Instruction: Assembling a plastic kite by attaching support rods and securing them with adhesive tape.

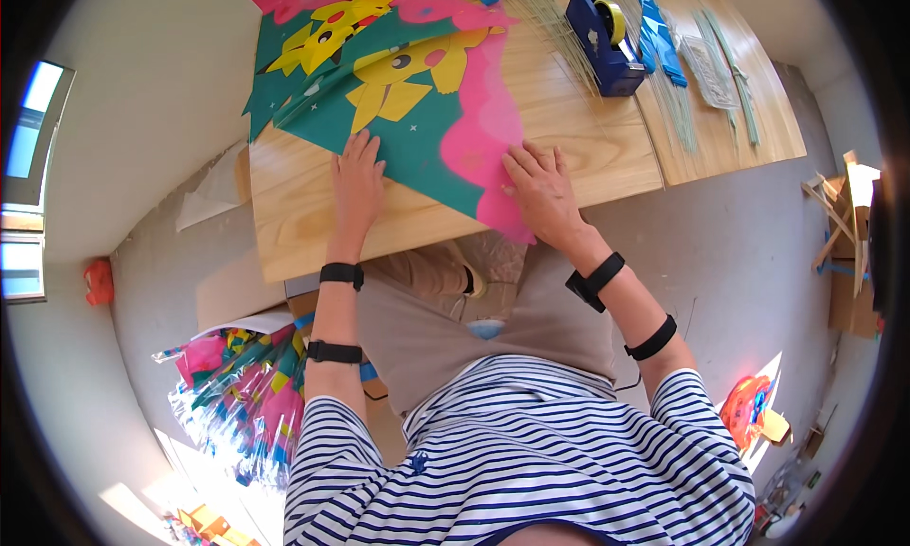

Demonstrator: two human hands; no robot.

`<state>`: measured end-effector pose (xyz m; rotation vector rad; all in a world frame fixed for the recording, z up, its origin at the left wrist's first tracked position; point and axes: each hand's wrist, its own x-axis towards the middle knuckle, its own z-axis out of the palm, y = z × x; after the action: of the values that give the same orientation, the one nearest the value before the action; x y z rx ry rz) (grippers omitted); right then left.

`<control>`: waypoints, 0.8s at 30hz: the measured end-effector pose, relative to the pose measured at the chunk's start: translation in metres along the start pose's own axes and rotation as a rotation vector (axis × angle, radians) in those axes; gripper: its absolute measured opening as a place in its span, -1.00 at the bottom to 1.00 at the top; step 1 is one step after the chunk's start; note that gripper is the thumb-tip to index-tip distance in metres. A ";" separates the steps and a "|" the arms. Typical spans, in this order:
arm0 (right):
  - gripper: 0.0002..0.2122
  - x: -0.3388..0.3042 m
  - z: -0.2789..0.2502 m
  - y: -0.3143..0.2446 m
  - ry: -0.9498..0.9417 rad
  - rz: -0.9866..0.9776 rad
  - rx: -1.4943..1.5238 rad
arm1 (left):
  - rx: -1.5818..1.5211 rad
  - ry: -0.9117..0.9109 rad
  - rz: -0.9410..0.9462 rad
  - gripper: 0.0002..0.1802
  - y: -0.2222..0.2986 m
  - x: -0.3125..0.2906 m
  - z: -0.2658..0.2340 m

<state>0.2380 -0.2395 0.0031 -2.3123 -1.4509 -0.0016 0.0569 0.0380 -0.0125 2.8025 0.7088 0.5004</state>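
Observation:
A thin sheet printed in green and pink with a yellow cartoon figure lies across the left part of the wooden table, one corner drooping over the near edge. Beyond it spreads a second sheet with a similar yellow figure, partly covered by the first. My left hand rests on the near left border of the front sheet, fingers extended and pointing away from me. On the pink right border lies my right hand, its fingers fairly flat and slightly bent. Neither hand visibly grips anything.
A blue tape dispenser with yellowish tape stands at the back right. Around it lie thin pale rods, blue strips and a clear plastic packet. Left of my legs sits a pile of plastic-wrapped colourful prints.

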 end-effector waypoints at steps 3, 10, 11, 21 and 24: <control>-0.52 0.003 0.008 -0.005 -0.033 0.024 -0.043 | 0.040 -0.030 -0.059 -0.55 -0.012 0.012 -0.002; -0.56 0.037 0.008 0.033 0.020 0.052 -0.153 | 0.145 -0.142 -0.135 -0.58 0.030 -0.025 -0.034; -0.59 0.045 0.009 0.038 0.034 0.061 -0.167 | 0.154 -0.161 -0.144 -0.59 0.039 -0.031 -0.038; -0.58 0.039 0.012 0.032 0.056 0.003 -0.089 | 0.080 0.009 -0.195 -0.57 0.019 -0.065 -0.030; -0.58 0.042 0.014 0.039 0.062 0.004 -0.119 | 0.120 -0.057 -0.241 -0.55 0.024 -0.071 -0.035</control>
<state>0.2876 -0.2130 -0.0140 -2.3870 -1.4513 -0.1611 -0.0047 -0.0140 0.0069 2.7727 1.0787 0.3425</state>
